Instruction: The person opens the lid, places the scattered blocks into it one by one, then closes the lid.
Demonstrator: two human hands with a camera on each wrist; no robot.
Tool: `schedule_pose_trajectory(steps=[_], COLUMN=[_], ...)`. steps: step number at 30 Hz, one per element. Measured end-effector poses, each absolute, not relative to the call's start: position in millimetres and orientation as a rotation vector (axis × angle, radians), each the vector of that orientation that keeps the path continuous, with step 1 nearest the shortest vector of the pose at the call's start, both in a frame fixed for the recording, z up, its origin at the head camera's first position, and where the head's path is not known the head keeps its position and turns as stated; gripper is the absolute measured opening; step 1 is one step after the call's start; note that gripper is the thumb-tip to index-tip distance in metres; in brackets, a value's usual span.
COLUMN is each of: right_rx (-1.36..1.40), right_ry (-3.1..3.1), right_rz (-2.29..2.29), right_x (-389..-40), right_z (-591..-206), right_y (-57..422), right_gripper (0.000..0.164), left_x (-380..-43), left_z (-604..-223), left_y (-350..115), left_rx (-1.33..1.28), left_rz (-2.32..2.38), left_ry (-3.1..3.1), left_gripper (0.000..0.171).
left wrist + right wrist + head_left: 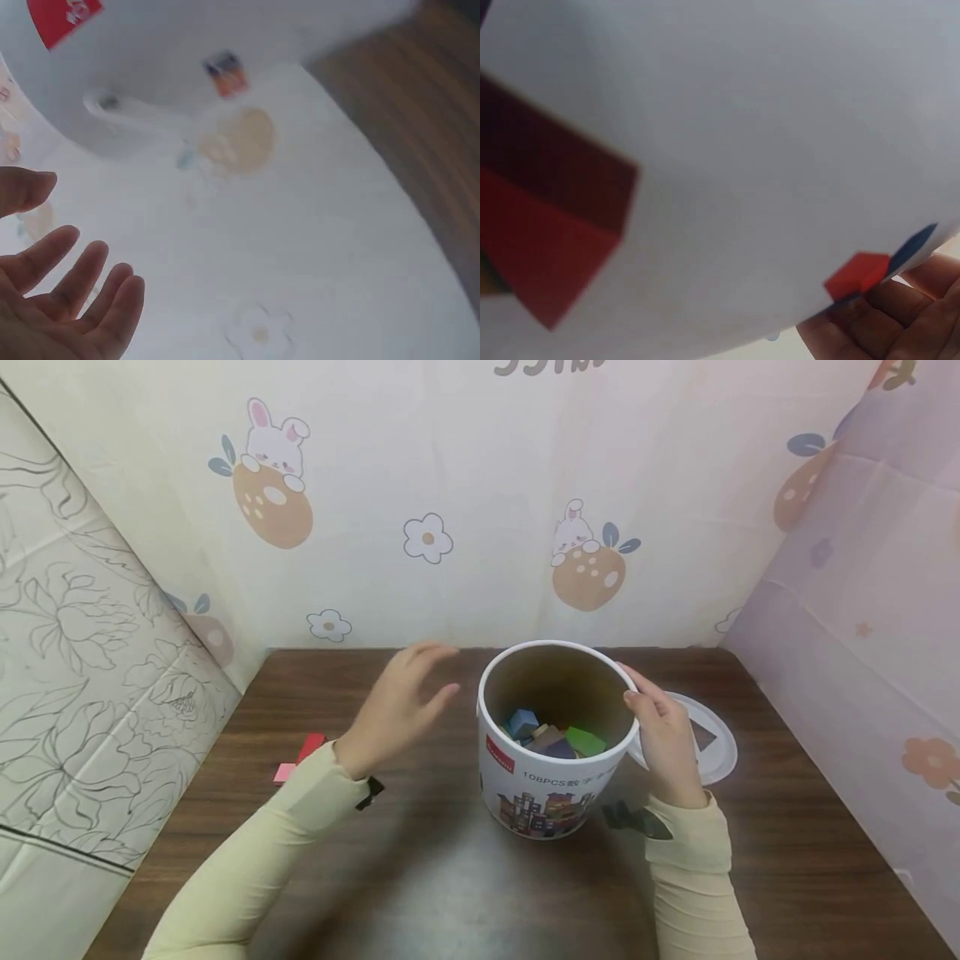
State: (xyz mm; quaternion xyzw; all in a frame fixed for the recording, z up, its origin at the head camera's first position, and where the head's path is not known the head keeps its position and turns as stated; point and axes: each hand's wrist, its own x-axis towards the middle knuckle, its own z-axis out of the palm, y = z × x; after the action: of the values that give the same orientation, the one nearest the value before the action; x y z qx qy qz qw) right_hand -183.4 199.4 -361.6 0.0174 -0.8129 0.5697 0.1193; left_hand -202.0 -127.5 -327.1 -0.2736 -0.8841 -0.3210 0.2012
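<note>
A white bucket (491, 789) with printed building pictures stands upright on the table, its top uncovered. Inside lie several coloured blocks, including a blue block (522, 723) and a green block (585, 742). My right hand (666, 739) grips the bucket's rim on the right side; the right wrist view shows its fingers (877, 319) against the printed outer wall (742, 150). To the left of the bucket, my left hand (393, 710) hovers with fingers apart and nothing in it. In the left wrist view, those relaxed fingers (82, 281) show below the bucket's wall (150, 45).
A white lid (723, 764) lies on the table just right of the bucket, partly behind my right hand. By my left forearm are a red block (310, 747) and a pink piece (283, 772). Patterned cloth (487, 460) rises behind the dark wooden table (480, 918).
</note>
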Motion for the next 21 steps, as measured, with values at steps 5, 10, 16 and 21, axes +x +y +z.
schedule_pose_trajectory(steps=[5, 10, 16, 21], right_rx=[0.043, 0.036, 0.033, 0.035], right_ry=[-2.375, -2.386, -2.389, -2.388], right_rz=[1.682, 1.687, 1.689, 1.696], right_x=[-184, -183, -183, -183], right_z=[-361, -361, -360, -360], right_y=[199, 200, 200, 199], right_gripper=[0.042, 0.042, 0.042, 0.042], left_x=[-195, -189, -182, -180], left_z=[-344, -367, -392, -411], left_y=[-171, -210, -246, -265], left_rx=[-0.642, -0.541, -0.438, -0.344], left_rz=[-0.801, -0.658, -0.568, -0.469], left_ry=[-2.600, -2.772, -2.928, -3.028], left_gripper=[0.053, 0.061, 0.061, 0.060])
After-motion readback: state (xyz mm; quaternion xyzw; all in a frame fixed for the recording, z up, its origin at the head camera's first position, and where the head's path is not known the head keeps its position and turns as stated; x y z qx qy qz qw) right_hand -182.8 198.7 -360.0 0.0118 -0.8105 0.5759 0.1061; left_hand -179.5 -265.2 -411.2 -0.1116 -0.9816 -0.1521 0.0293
